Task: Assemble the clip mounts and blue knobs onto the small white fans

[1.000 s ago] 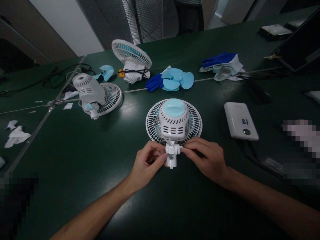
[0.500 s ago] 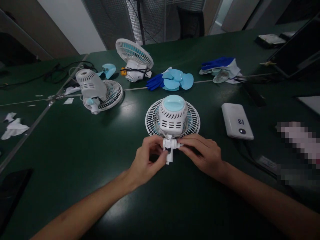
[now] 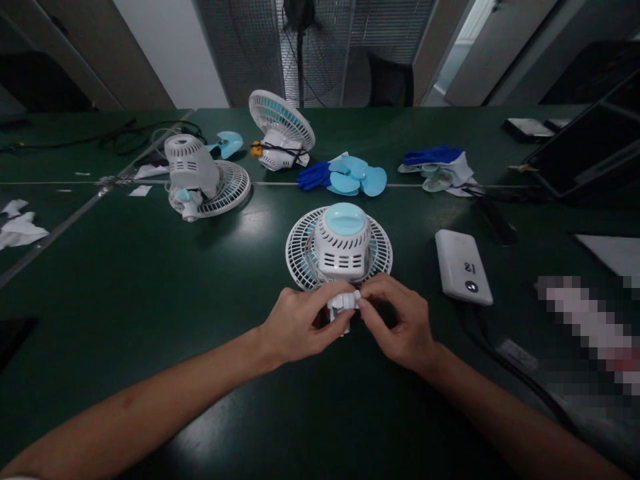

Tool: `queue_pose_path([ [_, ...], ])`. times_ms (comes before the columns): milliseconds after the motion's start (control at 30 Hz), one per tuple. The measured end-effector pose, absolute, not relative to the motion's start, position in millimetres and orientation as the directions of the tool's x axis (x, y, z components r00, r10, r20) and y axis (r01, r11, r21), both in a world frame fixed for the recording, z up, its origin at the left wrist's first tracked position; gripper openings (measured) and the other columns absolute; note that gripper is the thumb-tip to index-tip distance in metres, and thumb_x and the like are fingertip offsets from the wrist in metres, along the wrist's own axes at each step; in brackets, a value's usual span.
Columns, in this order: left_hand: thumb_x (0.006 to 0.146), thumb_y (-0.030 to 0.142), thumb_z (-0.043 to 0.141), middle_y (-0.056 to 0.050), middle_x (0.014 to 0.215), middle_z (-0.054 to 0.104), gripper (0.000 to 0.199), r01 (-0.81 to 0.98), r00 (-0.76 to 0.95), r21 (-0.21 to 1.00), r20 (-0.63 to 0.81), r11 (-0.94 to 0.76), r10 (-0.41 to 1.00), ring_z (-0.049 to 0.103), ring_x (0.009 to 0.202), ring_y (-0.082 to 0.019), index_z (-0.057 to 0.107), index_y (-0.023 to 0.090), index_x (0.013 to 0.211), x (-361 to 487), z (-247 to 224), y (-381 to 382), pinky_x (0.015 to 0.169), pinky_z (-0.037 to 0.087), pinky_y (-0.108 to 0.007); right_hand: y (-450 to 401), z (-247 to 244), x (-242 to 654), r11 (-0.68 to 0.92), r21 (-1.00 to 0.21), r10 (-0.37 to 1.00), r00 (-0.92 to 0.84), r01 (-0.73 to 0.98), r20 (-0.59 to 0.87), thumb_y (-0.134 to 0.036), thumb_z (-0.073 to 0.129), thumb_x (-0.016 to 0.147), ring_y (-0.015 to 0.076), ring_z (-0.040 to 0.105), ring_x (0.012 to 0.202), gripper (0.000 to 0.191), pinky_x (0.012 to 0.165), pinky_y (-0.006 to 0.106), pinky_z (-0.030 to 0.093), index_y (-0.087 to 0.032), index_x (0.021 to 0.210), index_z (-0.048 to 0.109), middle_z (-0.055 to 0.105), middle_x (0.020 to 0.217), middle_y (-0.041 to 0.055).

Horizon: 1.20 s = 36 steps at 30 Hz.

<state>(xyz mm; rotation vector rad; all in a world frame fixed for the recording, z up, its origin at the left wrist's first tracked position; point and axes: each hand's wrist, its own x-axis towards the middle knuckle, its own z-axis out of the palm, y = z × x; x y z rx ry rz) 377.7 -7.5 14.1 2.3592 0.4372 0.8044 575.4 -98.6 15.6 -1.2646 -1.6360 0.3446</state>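
Observation:
A small fan (image 3: 344,250) lies grille-down on the dark green table, its white motor housing and light blue cap facing up. At its near end is a white plastic clamp bracket (image 3: 345,301). My left hand (image 3: 303,320) is closed round this bracket, thumb in front and fingers behind. With thumb and fingertips, my right hand (image 3: 400,320) pinches the bracket's right end, where a small white piece is mostly hidden. Behind the fan lie a light blue fan blade (image 3: 357,177) and a blue glove (image 3: 314,175).
Another fan (image 3: 193,170) lies face-down at the left, and a third fan (image 3: 283,130) is tilted at the back. A white power bank (image 3: 463,267) with cables lies to the right. Gloves (image 3: 440,167) sit at the back right; paper scraps (image 3: 23,227) lie far left.
My left hand has shifted its grip further over the bracket. My right hand's fingers have curled in closer on the bracket's right end. The camera view has tilted up slightly.

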Motion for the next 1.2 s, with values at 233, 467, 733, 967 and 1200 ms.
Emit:
queue_pose_path([
  [233,0.098,0.024,0.067,-0.002,0.094,0.079,0.036,0.092,0.732,0.625,0.486,-0.775,0.478,0.069,0.056,-0.01,0.055,0.02,0.131,377,12,-8,0.047,0.048,-0.019,-103,12,577,0.492,-0.695,0.816,0.002,0.525,0.579,-0.008,0.063,0.089,0.0151,0.063,0.076,0.038,0.063,0.03,0.056,-0.021,0.125,0.061,0.065,0.107,0.0067],
  [467,0.097,0.025,0.067,0.005,0.069,0.07,0.033,0.069,0.701,0.622,0.526,-0.78,0.481,0.062,0.047,-0.007,0.059,0.018,0.128,374,8,-3,0.044,0.045,-0.016,-101,12,577,0.463,-0.673,0.827,-0.009,0.577,0.561,-0.012,0.066,0.093,0.0146,0.065,0.077,0.033,0.063,0.028,0.056,-0.023,0.124,0.062,0.067,0.107,0.0058],
  [733,0.096,0.022,0.067,0.004,0.078,0.073,0.031,0.069,0.707,0.577,0.547,-0.814,0.448,0.063,0.051,-0.006,0.059,0.019,0.126,375,12,-1,0.051,0.048,-0.016,-90,13,576,0.339,-0.767,0.901,0.047,0.545,0.432,-0.021,0.061,0.101,0.0117,0.059,0.062,0.023,0.059,0.027,0.046,-0.02,0.078,0.062,0.06,0.071,-0.0022],
  [967,0.096,0.021,0.066,0.004,0.076,0.072,0.03,0.059,0.718,0.613,0.523,-0.788,0.46,0.063,0.052,-0.006,0.059,0.019,0.125,375,13,-1,0.051,0.048,-0.014,-94,13,576,0.351,-0.826,0.907,0.057,0.441,0.417,-0.017,0.062,0.097,0.0117,0.061,0.065,0.009,0.058,0.026,0.049,-0.021,0.105,0.064,0.063,0.085,-0.0006],
  [1200,0.095,0.021,0.068,0.003,0.08,0.073,0.032,0.052,0.702,0.609,0.541,-0.791,0.463,0.063,0.052,-0.006,0.059,0.019,0.126,372,10,3,0.05,0.047,-0.015,-97,10,576,0.453,-0.699,0.851,-0.036,0.553,0.524,-0.011,0.065,0.094,0.0143,0.066,0.078,0.03,0.065,0.028,0.055,-0.024,0.121,0.062,0.068,0.105,0.0041],
])
